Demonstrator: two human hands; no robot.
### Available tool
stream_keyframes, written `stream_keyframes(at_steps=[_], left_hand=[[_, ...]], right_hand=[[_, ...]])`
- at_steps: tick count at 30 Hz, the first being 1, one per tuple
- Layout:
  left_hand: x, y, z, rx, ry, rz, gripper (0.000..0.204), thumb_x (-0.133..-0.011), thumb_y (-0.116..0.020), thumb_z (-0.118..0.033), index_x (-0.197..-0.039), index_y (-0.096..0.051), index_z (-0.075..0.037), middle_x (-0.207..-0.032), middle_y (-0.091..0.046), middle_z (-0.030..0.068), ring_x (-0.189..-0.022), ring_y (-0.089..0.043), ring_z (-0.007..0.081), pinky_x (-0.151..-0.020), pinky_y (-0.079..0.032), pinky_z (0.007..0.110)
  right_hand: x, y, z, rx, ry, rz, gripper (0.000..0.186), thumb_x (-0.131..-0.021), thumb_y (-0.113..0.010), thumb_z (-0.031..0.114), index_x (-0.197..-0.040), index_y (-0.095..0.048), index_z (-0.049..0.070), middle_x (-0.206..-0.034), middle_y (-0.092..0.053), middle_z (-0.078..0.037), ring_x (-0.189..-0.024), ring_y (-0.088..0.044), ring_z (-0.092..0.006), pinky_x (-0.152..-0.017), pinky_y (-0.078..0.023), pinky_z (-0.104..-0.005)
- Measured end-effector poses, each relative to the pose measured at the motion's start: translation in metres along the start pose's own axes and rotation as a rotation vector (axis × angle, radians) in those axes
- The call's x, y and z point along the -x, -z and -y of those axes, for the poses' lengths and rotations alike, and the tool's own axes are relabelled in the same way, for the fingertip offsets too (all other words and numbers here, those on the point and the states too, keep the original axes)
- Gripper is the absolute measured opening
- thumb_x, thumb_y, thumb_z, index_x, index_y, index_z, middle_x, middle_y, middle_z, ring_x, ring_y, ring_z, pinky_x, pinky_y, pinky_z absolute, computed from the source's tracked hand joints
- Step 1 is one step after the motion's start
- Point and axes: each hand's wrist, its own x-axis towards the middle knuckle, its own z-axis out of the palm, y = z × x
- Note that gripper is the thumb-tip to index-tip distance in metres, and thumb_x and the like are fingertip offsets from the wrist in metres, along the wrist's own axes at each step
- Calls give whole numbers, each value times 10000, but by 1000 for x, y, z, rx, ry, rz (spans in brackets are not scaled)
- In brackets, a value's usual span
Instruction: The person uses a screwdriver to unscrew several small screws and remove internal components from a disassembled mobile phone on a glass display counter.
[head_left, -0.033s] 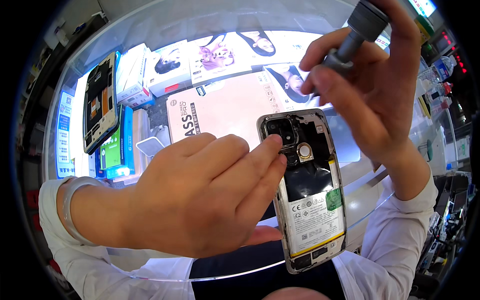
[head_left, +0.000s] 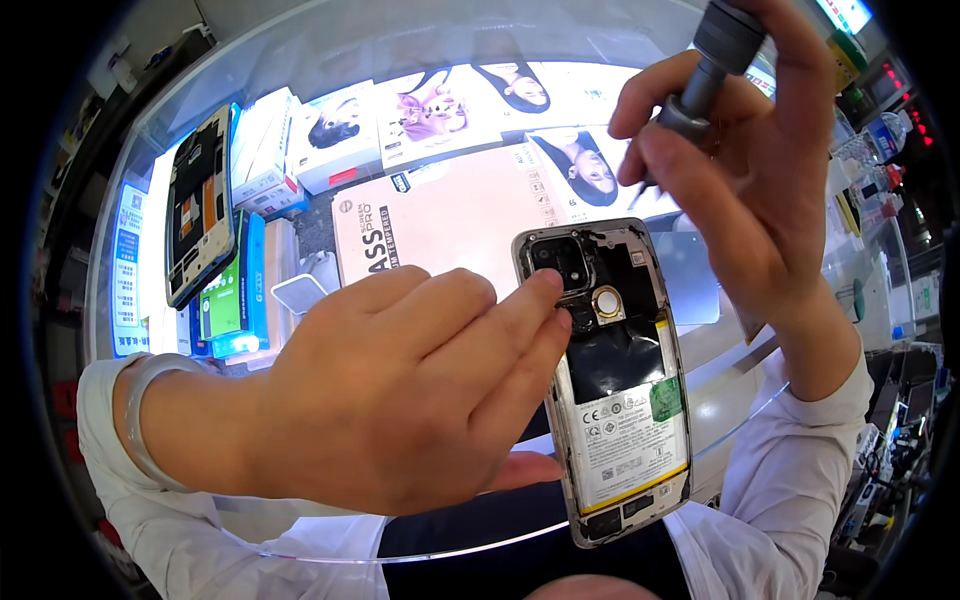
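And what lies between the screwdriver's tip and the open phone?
Nothing visible: in the head view, a bare gap separates the screwdriver, held in the right hand, from the phone.

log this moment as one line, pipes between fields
left hand: holding opened phone | right hand: holding grey screwdriver, tip off phone | nearby: second opened phone at left

A backless phone slants near a tilted grey screwdriver.
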Motion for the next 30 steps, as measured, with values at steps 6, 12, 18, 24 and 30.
stream_keyframes(at_steps=[6, 12, 18, 24, 30], left_hand=[[-3, 1, 3, -13, -17, 17, 673, -807, -681, -581, -1052, -690, 46, -1101, -677, 217, -682, -617, 239, -558, -498, 312], [-1, 4, 3, -40, -37, 34, 691, -815, -670, -593, -1056, -685, 55, -1088, -677, 221, -684, -616, 243, -558, -501, 317], [1, -1, 6, -9, -63, -5, 689, -828, -661, -583, -1067, -679, 64, -1070, -676, 224, -673, -612, 238, -545, -497, 307], [0, -2, 7, 0, -77, -11, 687, -833, -659, -572, -1068, -673, 73, -1066, -673, 228, -669, -614, 240, -543, -500, 308], [0, -2, 7, -6, -92, -12, 685, -835, -660, -563, -1068, -668, 81, -1077, -668, 235, -664, -612, 242, -541, -498, 309]], right_hand=[[-6, 0, 34, 310, -316, 128, 670, -788, -618, -88, -1392, -409, 115, -913, -686, -103, -727, -687, -172, -594, -497, -263], [-1, 4, 32, 389, -286, 296, 242, -693, -734, -22, -920, -690, 49, -738, -670, -68, -600, -624, -210, -568, -467, -281], [-1, 1, 31, 338, -398, 350, 197, -704, -753, 3, -887, -689, 40, -732, -661, -79, -627, -637, -226, -576, -475, -291], [-1, -6, 36, 403, -424, 365, 210, -745, -712, -12, -944, -657, 30, -748, -647, -102, -650, -638, -239, -582, -474, -309], [-2, -7, 37, 358, -456, 293, 176, -770, -688, -25, -930, -626, 18, -718, -612, -93, -615, -590, -213, -577, -445, -288]])
